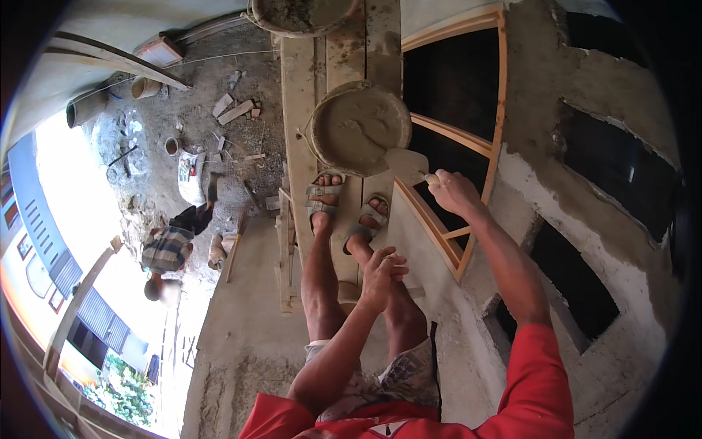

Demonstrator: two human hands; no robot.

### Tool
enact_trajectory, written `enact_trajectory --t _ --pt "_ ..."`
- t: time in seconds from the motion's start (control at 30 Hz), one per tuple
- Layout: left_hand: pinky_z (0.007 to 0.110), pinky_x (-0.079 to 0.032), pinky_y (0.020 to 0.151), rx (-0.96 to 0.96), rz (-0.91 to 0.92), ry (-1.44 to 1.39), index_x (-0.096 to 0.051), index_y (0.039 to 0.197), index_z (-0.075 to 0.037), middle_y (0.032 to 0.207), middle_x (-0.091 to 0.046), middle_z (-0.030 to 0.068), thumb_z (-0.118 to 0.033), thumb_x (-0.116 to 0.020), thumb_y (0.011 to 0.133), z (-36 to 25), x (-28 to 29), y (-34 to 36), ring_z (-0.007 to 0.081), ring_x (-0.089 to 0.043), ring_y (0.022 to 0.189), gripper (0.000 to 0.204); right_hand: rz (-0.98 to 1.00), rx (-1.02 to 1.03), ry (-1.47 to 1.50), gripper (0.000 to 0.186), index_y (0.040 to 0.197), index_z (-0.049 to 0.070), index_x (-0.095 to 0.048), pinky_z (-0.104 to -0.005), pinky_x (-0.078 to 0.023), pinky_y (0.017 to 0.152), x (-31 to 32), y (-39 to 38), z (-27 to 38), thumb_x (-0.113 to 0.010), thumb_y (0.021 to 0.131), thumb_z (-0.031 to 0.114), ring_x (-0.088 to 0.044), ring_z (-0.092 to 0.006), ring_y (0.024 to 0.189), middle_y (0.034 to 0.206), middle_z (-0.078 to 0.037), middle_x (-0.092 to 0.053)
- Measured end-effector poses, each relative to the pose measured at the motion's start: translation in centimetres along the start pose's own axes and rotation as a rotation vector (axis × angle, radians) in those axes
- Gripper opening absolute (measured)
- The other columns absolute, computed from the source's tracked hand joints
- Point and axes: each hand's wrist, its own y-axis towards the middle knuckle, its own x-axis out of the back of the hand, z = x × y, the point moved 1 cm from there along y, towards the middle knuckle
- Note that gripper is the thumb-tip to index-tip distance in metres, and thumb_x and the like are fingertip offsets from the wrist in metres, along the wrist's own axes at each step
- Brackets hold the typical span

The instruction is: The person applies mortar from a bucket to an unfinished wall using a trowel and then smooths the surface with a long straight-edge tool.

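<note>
My right hand point(455, 194) is closed round the handle of a trowel point(407, 165). The trowel's blade reaches over the near right rim of a round bucket point(316, 140), which holds wet grey mortar point(358, 139). In front of my right knee hangs my left hand point(383, 278), its fingers loosely bent and a little apart, with nothing seen in them. My sandalled feet stand on the planks just short of the bucket.
Wooden planks point(301, 80) form a raised walkway, with a second mortar bucket point(274, 28) farther along. Beside me on the right is a wooden frame point(502, 88) set in a rough wall with dark openings. Far below left, a person point(167, 247) bends among rubble and pots.
</note>
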Motion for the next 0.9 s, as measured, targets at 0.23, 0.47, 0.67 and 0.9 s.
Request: enact_trajectory --t 0.23,0.47,0.67,0.9 --pt "0.029 -0.047 0.075 -0.023 0.025 0.004 -0.043 0.127 -0.001 0.103 -0.060 0.0100 -0.020 -0.045 0.094 -0.2 -0.1 -0.2 0.0188 -0.062 0.085 0.038 -0.183 0.071 0.163 0.031 0.095 0.001 -0.059 -0.0505 -0.052 0.073 -5.0 5.6 4.3 -0.047 0.087 0.028 -0.062 -0.0434 0.083 0.084 -0.026 -0.064" --pt "0.029 -0.048 0.078 -0.046 0.011 0.026 -0.045 0.126 0.001 0.102 -0.062 0.0128 -0.020 -0.047 0.094 -1.1 0.2 -0.6 0.0201 -0.063 0.087 0.038 -0.520 0.261 0.347 0.033 0.100 0.005 -0.057 -0.0424 -0.053 0.062 -11.9 4.4 2.6 -0.061 0.085 0.034 -0.064 -0.0365 0.073 0.076 -0.019 -0.064" --pt "0.029 -0.047 0.078 -0.072 0.081 0.077 -0.042 0.127 0.001 0.102 -0.059 0.0105 -0.018 -0.044 0.094 -2.3 -0.5 -1.2 0.0186 -0.061 0.087 0.038 -0.705 0.339 0.389 0.032 0.099 0.005 -0.058 -0.0406 -0.052 0.061 -14.9 5.6 1.4 -0.066 0.082 0.032 -0.064 -0.0331 0.072 0.080 -0.016 -0.065" --pt "0.030 -0.049 0.075 -0.115 0.105 0.108 -0.048 0.122 -0.001 0.099 -0.061 0.0104 -0.017 -0.047 0.092 -3.3 -2.0 -0.3 0.0204 -0.062 0.086 0.034 -0.738 0.261 0.614 0.034 0.096 0.005 -0.061 -0.0426 -0.051 0.067 -10.0 0.4 -0.1 -0.069 0.079 0.033 -0.064 -0.0347 0.078 0.086 -0.015 -0.065"
